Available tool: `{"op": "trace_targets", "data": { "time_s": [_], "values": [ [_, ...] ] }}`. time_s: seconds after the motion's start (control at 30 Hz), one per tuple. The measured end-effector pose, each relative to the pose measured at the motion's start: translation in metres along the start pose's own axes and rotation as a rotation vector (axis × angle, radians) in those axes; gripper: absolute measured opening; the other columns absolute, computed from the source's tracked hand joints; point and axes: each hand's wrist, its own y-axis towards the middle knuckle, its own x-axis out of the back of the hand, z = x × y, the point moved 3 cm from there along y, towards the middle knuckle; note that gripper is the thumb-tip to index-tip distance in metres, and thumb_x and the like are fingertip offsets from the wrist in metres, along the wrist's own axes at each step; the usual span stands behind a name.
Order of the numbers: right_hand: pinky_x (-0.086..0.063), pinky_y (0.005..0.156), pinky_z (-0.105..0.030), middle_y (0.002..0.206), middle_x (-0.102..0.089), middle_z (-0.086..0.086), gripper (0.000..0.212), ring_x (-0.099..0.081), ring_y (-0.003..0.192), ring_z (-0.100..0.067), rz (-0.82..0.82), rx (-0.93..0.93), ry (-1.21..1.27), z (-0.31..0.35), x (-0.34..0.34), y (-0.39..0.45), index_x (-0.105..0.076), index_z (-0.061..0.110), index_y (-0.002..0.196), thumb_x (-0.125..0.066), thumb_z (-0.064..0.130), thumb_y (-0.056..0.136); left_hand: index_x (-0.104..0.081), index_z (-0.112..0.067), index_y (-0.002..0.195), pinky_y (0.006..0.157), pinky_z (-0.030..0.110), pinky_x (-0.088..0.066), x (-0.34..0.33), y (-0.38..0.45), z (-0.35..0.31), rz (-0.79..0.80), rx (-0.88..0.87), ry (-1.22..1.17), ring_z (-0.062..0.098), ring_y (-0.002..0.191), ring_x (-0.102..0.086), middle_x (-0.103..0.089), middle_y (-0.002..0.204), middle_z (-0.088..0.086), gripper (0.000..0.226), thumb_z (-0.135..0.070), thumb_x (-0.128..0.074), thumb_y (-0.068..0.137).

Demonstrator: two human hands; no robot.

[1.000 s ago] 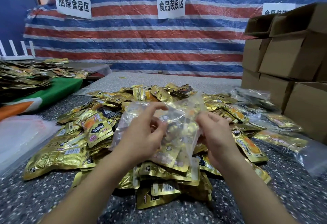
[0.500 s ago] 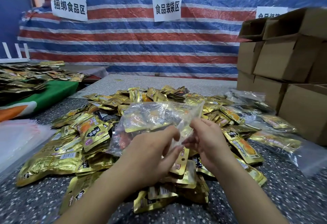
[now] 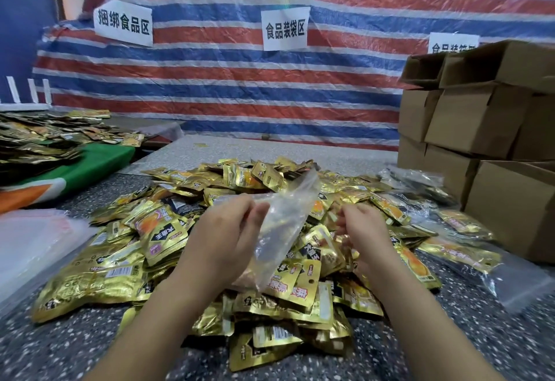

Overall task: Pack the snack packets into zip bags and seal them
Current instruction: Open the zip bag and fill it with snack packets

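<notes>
The left hand (image 3: 223, 238) pinched the upper edge of one clear plastic zip bag (image 3: 280, 230), thumb and fingers curled onto the film, and the bag hung tilted over the middle of the heap with some gold packets showing blurred inside it; how many was impossible to tell. The right hand (image 3: 365, 232) sat just beside the bag with its fingers curled down into the heap, motion-blurred, so whether it gripped a packet could not be told.

A heap of shiny gold foil snack packets (image 3: 156, 230), far too many to count, covered the centre of the dark speckled tabletop (image 3: 60, 347) from its near edge towards the far edge. At the left edge lay a stack of flat clear bags with a red strip (image 3: 33, 242). Towards the right edge lay at least two filled clear bags of gold packets (image 3: 468, 256). A second spread of gold packets (image 3: 39, 137) lay on a green and orange cloth (image 3: 99, 161) at the far left.

At least six brown cardboard boxes (image 3: 477, 116) were stacked at the right edge. Three white paper signs with black characters (image 3: 285, 29) hung on the red, white and blue striped tarpaulin (image 3: 240, 89) behind, the third partly hidden by the boxes.
</notes>
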Motion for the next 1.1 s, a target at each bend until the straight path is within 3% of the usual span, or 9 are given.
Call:
{"op": "trace_targets", "data": {
  "time_s": [0.13, 0.23, 0.4, 0.53, 0.63, 0.73, 0.83, 0.97, 1.1],
  "values": [
    [-0.043, 0.058, -0.032, 0.067, -0.063, 0.000, 0.039, -0.053, 0.058, -0.018, -0.016, 0.037, -0.411, 0.011, -0.008, 0.031, -0.058, 0.011, 0.076, -0.056, 0.046, 0.091, -0.052, -0.016, 0.069, 0.052, 0.036, -0.041, 0.000, -0.001, 0.004, -0.021, 0.016, -0.043, 0.015, 0.056, -0.048, -0.049, 0.060, -0.001, 0.054, -0.060, -0.034, 0.094],
    [-0.052, 0.068, -0.035, 0.097, -0.068, -0.008, 0.075, -0.064, 0.081, -0.022, 0.067, -0.052, -0.538, 0.013, -0.018, 0.044, -0.052, 0.000, 0.128, -0.058, 0.063, 0.088, -0.050, -0.017, 0.067, 0.051, 0.030, -0.037, -0.001, 0.000, 0.007, -0.023, 0.018, -0.038, 0.012, 0.055, -0.046, -0.048, 0.058, -0.003, 0.052, -0.060, -0.038, 0.093],
    [-0.056, 0.083, -0.039, 0.103, -0.063, -0.014, 0.060, -0.057, 0.090, -0.026, 0.160, -0.126, -0.602, 0.013, -0.023, 0.056, -0.052, -0.008, 0.125, -0.069, 0.037, 0.090, -0.047, -0.019, 0.063, 0.050, 0.034, -0.039, -0.001, 0.000, 0.008, -0.031, -0.001, 0.002, 0.010, 0.051, -0.043, -0.044, 0.055, -0.006, 0.049, -0.055, -0.039, 0.095],
    [-0.051, 0.078, -0.037, 0.107, -0.056, -0.013, 0.073, -0.056, 0.102, -0.030, 0.200, -0.158, -0.437, 0.018, -0.024, 0.052, -0.044, -0.007, 0.134, -0.079, 0.033, 0.084, -0.034, -0.031, 0.059, 0.047, 0.029, -0.030, 0.001, 0.000, 0.004, -0.057, -0.028, 0.011, 0.008, 0.048, -0.036, -0.035, 0.052, -0.011, 0.043, -0.048, -0.037, 0.099],
    [-0.049, 0.054, -0.028, 0.094, -0.064, -0.018, 0.039, -0.058, 0.070, -0.019, 0.187, -0.163, -0.316, 0.018, -0.020, 0.052, -0.054, -0.004, 0.095, -0.079, 0.024, 0.085, -0.040, -0.025, 0.058, 0.047, 0.026, -0.029, -0.001, 0.000, 0.005, -0.061, -0.027, 0.012, 0.011, 0.048, -0.038, -0.036, 0.051, -0.011, 0.042, -0.042, -0.042, 0.097],
    [-0.037, 0.034, -0.019, 0.065, -0.065, -0.011, 0.026, -0.053, 0.037, -0.011, 0.184, -0.213, -0.123, 0.016, -0.014, 0.052, -0.060, -0.004, 0.093, -0.078, 0.013, 0.085, -0.045, -0.023, 0.059, 0.048, 0.019, -0.029, -0.005, -0.002, 0.007, -0.022, -0.015, 0.003, 0.011, 0.052, -0.042, -0.039, 0.052, -0.012, 0.036, -0.034, -0.051, 0.094],
    [-0.032, 0.029, -0.016, 0.041, -0.056, 0.001, 0.021, -0.045, 0.027, -0.007, 0.150, -0.255, -0.009, 0.016, -0.007, 0.053, -0.060, 0.001, 0.084, -0.076, 0.015, 0.087, -0.046, -0.023, 0.060, 0.049, 0.019, -0.030, -0.006, -0.002, 0.008, 0.004, -0.011, -0.011, 0.009, 0.054, -0.043, -0.042, 0.053, -0.013, 0.034, -0.032, -0.051, 0.093],
    [-0.032, 0.033, -0.017, 0.057, -0.059, 0.001, 0.020, -0.039, 0.038, -0.005, 0.106, -0.178, 0.240, 0.024, 0.011, 0.050, -0.064, 0.006, 0.086, -0.069, 0.025, 0.092, -0.051, -0.022, 0.063, 0.052, 0.016, -0.033, -0.007, -0.002, 0.008, 0.031, -0.019, -0.020, 0.009, 0.059, -0.046, -0.045, 0.056, -0.011, 0.031, -0.031, -0.052, 0.093],
    [-0.042, 0.045, -0.014, 0.075, -0.071, 0.003, 0.021, -0.051, 0.052, -0.003, 0.335, 0.042, 0.523, 0.055, 0.017, 0.029, -0.062, 0.011, 0.106, -0.064, 0.026, 0.091, -0.058, -0.018, 0.071, 0.055, 0.022, -0.040, -0.009, -0.003, 0.007, 0.052, -0.018, -0.019, 0.011, 0.064, -0.051, -0.052, 0.064, -0.010, 0.025, -0.031, -0.051, 0.092]
  ]
}}
